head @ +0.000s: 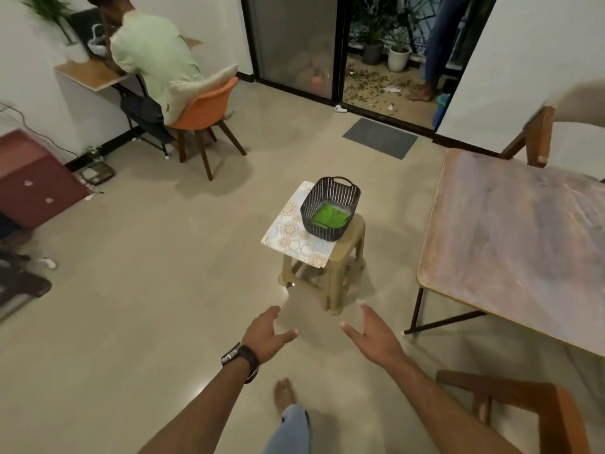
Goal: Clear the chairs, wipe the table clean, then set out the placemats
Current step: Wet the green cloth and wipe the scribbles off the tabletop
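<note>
A patterned placemat [291, 234] lies on a beige plastic stool [340, 267] in the middle of the floor. On it stands a dark slatted basket [316, 204] with a green cloth [329, 216] inside. The wooden table [510, 237] stands to the right, its top bare. My left hand [268, 334], with a watch on its wrist, and my right hand [373, 335] both reach forward with spread fingers and hold nothing, a short way in front of the stool.
A wooden chair [530, 404] stands at the lower right and another chair [537, 132] behind the table. A person sits on an orange chair [209, 106] at a wall desk, far left. A maroon cabinet [29, 181] stands at the left. Another person stands in the balcony doorway.
</note>
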